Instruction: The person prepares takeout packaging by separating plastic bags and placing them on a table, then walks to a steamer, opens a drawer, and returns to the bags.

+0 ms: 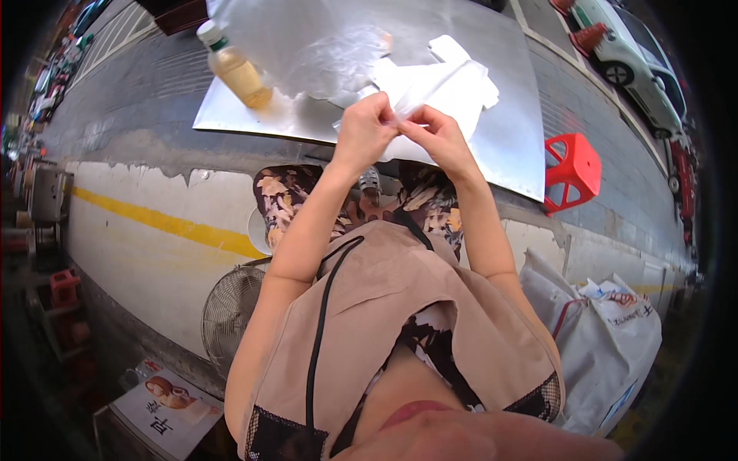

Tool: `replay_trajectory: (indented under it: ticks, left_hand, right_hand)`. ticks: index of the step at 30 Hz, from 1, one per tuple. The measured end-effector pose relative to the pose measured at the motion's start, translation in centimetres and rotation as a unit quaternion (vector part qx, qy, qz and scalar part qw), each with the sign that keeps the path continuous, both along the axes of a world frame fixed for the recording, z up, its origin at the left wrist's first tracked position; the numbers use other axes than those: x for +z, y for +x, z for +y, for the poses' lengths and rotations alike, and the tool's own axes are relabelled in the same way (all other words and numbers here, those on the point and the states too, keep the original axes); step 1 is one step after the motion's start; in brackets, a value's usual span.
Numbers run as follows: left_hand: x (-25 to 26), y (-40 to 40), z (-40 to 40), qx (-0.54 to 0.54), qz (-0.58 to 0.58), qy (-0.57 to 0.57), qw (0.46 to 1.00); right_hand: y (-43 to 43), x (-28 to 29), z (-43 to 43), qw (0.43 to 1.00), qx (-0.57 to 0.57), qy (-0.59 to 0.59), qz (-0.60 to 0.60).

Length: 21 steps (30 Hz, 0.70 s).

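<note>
My left hand [367, 128] and my right hand [438, 140] meet over the near edge of a shiny metal table [516, 144]. Between them, both sets of fingertips pinch a thin, translucent white plastic bag [410, 104]; its far end stretches away to the upper right. Under and behind it lies a loose pile of white plastic bags [461, 95]. Left of this pile is a crumpled heap of clear plastic film [337, 63]. A clear bottle [239, 72] of pale yellow liquid, with a white cap and green collar, is on the table's left side.
A red plastic stool [573, 173] is beside the table's right edge. Behind me are a caged fan [230, 314] at the left and a large white sack [605, 340] at the right. A printed sign [167, 409] is at lower left. A white car [634, 63] is parked beyond.
</note>
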<state>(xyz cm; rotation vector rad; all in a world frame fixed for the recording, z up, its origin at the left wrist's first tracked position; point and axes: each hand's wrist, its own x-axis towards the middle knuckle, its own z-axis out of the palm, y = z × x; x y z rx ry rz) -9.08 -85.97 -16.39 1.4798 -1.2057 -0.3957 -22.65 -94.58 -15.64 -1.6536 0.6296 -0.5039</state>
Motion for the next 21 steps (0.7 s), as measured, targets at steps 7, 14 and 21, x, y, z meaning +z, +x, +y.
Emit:
replay_trajectory:
  ticks: [7, 14, 21]
  left_hand:
    - [-0.6, 1.5, 4.3, 0.001, -0.069, -0.035, 0.997]
    - [-1.2, 11.0, 14.5, 0.318, 0.051, 0.015, 0.947]
    - [-0.7, 7.8, 14.9, 0.263, 0.078, 0.063, 0.959]
  right_hand:
    - [2.3, -3.7, 1.9, 0.956, 0.020, 0.265, -0.123]
    - [2.7, -6.3, -5.6, 0.998, -0.054, 0.010, -0.035]
    - [6.4, 1.1, 9.4, 0.849, -0.019, -0.503, -0.161]
